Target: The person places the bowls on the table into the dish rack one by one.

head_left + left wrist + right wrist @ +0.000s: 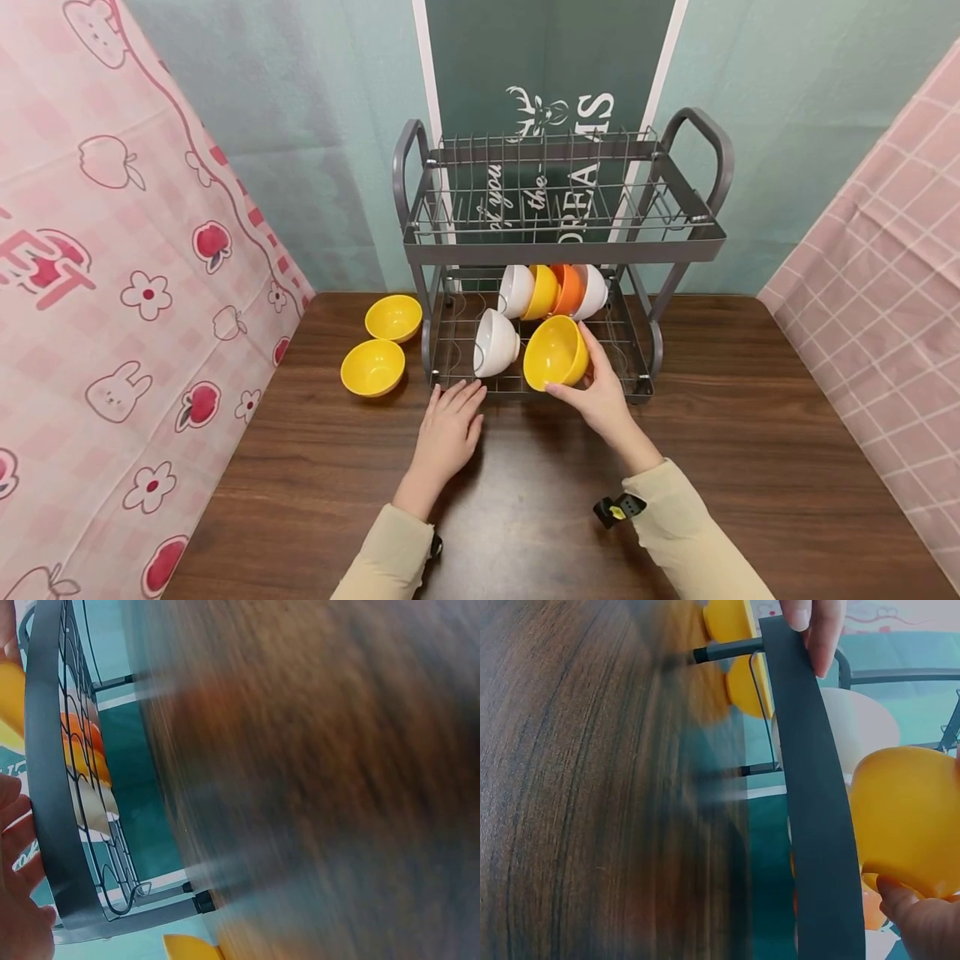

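Note:
My right hand (603, 400) grips a yellow bowl (551, 354) by its side, thumb at the lower rim and fingers behind. The bowl is tilted at the front of the rack's lower shelf, its inside facing the head camera. My left hand (447, 429) rests with fingers extended on the front bar (49, 765) of that shelf. Just left of the held bowl, a white bowl (495, 343) stands on its side in the shelf. Behind them a row of bowls leans together: a white one (515, 292), a yellow one (542, 293), an orange one (567, 289) and another white one (592, 292).
The grey two-tier dish rack (562, 252) stands at the back of the wooden table (525, 517); its upper tier is wire with raised side handles. Left of it sit two yellow bowls, one nearer (372, 368) and one farther (393, 318). Patterned cloths hang on both sides.

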Motion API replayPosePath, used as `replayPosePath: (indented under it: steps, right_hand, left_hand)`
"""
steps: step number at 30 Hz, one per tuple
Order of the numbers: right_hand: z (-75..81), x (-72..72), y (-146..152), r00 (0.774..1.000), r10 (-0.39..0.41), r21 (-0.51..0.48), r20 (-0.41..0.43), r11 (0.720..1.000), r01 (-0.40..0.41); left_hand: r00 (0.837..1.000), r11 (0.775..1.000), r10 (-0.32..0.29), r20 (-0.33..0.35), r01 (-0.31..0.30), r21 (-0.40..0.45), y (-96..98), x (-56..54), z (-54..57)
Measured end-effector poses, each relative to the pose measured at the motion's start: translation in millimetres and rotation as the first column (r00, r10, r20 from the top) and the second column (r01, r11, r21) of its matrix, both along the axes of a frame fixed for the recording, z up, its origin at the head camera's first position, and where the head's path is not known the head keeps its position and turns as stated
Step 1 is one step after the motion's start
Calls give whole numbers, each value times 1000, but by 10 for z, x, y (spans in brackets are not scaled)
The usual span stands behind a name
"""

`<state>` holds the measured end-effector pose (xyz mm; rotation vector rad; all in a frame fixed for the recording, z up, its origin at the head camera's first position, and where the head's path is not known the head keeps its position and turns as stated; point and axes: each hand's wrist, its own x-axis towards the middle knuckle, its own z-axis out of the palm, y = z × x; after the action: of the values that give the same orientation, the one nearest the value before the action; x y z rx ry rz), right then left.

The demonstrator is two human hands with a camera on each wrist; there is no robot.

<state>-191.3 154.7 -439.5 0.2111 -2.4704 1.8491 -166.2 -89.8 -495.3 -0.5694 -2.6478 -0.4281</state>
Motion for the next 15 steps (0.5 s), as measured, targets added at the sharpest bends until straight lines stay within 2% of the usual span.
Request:
replayPosePath:
  steps: [5,15]
  right_hand:
    - [169,65,-67,999,1,30,38,1000,-2]
    - [175,43,-121,1000,5,81,28,997,-8]
  left_hand:
    - [1000,1000,-5,-10,5,-1,-13,-16,-12]
    - [1000,1000,-2,-5,2,-17,-23,-25,-12]
